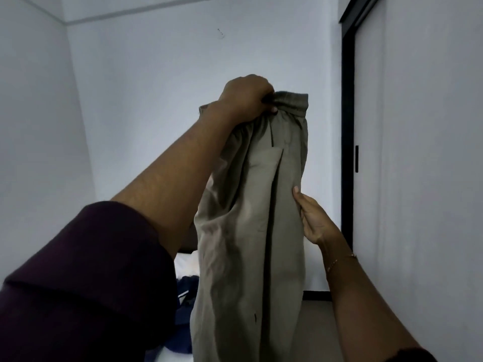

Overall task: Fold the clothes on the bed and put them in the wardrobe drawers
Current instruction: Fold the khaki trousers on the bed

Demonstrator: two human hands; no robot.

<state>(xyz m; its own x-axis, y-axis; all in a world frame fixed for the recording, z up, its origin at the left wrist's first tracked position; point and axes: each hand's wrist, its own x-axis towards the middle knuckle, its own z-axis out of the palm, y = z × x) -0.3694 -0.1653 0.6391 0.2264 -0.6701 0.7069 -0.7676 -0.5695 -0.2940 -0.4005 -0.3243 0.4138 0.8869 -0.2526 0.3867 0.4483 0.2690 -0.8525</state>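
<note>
1 head view, facing forward, close behind raised trousers (pixel 251 205); bed (pixel 185 262) low, wardrobe (pixel 418 152) right.

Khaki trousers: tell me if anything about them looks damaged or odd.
Nothing major. The khaki trousers hang creased from the left hand at the waistband; the right hand touches their edge. One small dark mark low on the fabric could be a hole or a stain; I cannot tell.

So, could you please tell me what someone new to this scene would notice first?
A pair of khaki trousers hangs in mid-air at the centre of the view, the left hand gripping the elastic waistband at the top. The right hand touches their right edge lower down. Behind them, low down, dark blue clothes lie on the white bed.
</note>
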